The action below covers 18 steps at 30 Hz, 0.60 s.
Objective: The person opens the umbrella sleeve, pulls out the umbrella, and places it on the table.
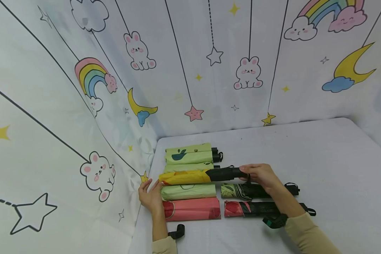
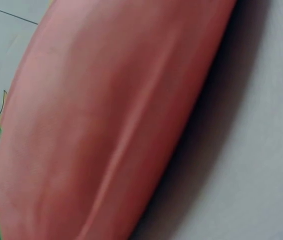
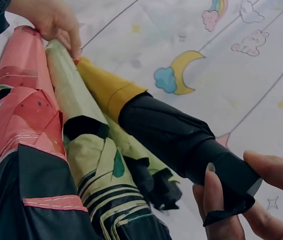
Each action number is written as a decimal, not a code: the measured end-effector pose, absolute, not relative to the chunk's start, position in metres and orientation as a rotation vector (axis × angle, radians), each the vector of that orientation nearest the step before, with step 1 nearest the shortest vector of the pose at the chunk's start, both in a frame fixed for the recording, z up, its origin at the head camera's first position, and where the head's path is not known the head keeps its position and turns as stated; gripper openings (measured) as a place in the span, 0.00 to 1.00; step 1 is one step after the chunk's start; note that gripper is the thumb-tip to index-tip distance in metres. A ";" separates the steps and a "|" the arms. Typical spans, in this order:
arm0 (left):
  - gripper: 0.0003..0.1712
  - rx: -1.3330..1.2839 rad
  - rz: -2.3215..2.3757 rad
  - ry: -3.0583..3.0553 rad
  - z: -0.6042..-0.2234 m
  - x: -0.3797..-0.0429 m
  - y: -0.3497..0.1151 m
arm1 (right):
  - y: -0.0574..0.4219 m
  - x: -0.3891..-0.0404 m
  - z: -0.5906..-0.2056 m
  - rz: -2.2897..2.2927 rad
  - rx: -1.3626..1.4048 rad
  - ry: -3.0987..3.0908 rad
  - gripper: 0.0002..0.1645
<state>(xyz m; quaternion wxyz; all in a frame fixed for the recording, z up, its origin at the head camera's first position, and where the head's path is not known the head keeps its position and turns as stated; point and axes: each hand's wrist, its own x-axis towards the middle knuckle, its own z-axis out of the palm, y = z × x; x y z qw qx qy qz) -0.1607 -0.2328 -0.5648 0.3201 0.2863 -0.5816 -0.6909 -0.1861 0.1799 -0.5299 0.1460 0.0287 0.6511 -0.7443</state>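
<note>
Yellow umbrella [image 1: 187,177], one, handle [image 1: 227,173] in the pinch of the right hand [image 1: 264,177], left hand [image 1: 152,198] unclenched against tip [image 1: 163,179].

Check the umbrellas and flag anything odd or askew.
Nothing looks spilled or damaged. Only the yellow-and-black umbrella sits askew: the right hand holds its black end raised, while the red bundle lies flat.

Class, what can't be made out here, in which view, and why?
Head view: near side of the green roll just beyond the yellow umbrella, which hides it.
Head view: a stretch of the red-and-black roll, behind the right forearm.
Left wrist view: both ends of the red roll, outside the frame.
Right wrist view: part of the left hand, cut by the top edge.
</note>
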 end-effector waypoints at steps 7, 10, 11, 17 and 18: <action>0.32 0.745 -1.818 -1.517 -0.564 -0.161 -0.233 | 0.186 -0.182 -0.530 -2.157 0.050 1.863 0.20; 0.31 0.733 -1.813 -1.506 -0.565 -0.161 -0.233 | 0.188 -0.181 -0.530 -2.154 0.036 1.879 0.20; 0.31 0.729 -1.813 -1.500 -0.566 -0.162 -0.233 | 0.189 -0.181 -0.531 -2.158 0.033 1.882 0.19; 0.31 0.727 -1.821 -1.500 -0.567 -0.163 -0.232 | 0.196 -0.179 -0.529 -2.166 0.040 1.891 0.17; 0.31 0.725 -1.825 -1.499 -0.567 -0.163 -0.232 | 0.197 -0.179 -0.529 -2.166 0.042 1.893 0.17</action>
